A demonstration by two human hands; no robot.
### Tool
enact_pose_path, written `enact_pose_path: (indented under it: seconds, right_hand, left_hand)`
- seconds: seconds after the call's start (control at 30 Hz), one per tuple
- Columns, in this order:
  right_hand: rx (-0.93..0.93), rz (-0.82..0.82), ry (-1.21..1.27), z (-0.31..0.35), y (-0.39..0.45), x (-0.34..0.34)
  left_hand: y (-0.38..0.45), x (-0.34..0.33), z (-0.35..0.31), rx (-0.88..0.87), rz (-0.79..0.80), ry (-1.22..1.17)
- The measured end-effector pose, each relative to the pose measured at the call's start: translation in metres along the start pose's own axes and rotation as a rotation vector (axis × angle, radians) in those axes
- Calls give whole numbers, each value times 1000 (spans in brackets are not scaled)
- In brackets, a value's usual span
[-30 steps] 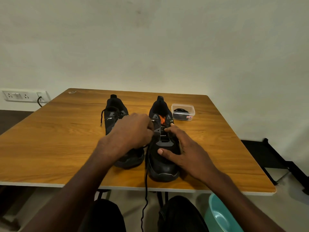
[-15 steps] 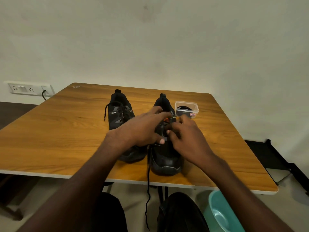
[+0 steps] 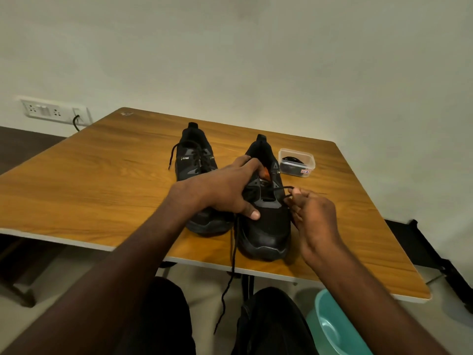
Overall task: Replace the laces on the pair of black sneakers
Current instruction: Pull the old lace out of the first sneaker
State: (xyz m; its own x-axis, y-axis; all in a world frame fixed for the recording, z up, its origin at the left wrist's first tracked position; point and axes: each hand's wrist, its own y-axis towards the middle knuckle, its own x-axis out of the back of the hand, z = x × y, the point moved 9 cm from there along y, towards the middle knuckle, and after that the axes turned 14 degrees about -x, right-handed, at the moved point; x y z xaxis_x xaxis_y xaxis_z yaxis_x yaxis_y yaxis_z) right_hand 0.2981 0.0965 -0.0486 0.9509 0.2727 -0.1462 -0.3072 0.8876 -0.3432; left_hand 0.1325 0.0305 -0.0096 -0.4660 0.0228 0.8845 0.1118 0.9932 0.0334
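Half a second ago both hands were close together over the tongue of the right shoe [image 3: 263, 226]. Now the right hand [image 3: 313, 216] has moved away to the right side of this shoe and has drawn a piece of black lace [image 3: 280, 192] out with it. The left hand [image 3: 225, 190] has stayed on the shoe.

The left shoe [image 3: 194, 160] has small white writing on its side that looks like "CLYMB", but I cannot read it with certainty. The box [image 3: 297, 162] carries a small red and white label; its text is too small to read.

The left hand lies over the left side of the right shoe and grips it: the fingers reach to the collar next to the orange lining, and the thumb presses on the upper, near the toe. The right hand pinches the lace between thumb and fingertips, just beside the right eyelets; the other fingers are curled. The lace runs from this pinch across to the eyelets. Another part of the lace [image 3: 231, 265] hangs from the left side of the shoe over the edge of the table [image 3: 89, 180].

Both shoes stand on the table with toes toward the person, the left one with its lace in place. The clear box with dark laces inside stands just beside the heel of the right shoe. A teal basin [image 3: 332, 326] is on the floor under the table's right corner.
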Motion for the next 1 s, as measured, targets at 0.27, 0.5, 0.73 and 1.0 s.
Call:
enact_pose_path:
  seconds: [0.27,0.5,0.73,1.0]
  right_hand:
    - [894,-189,-904,59,-32,-30]
    - [868,-116,-1151,49,-16,-57]
    - [494,-469,-286,40,-13,28]
    - [843,-152,-1248,36,-16,-53]
  left_hand:
    - [4,-1,-3,-13,-85,50]
    - [5,-1,-6,-14,-85,37]
    - [7,-2,-3,-2,-101,-1]
    - [9,-2,-2,-27,-119,50]
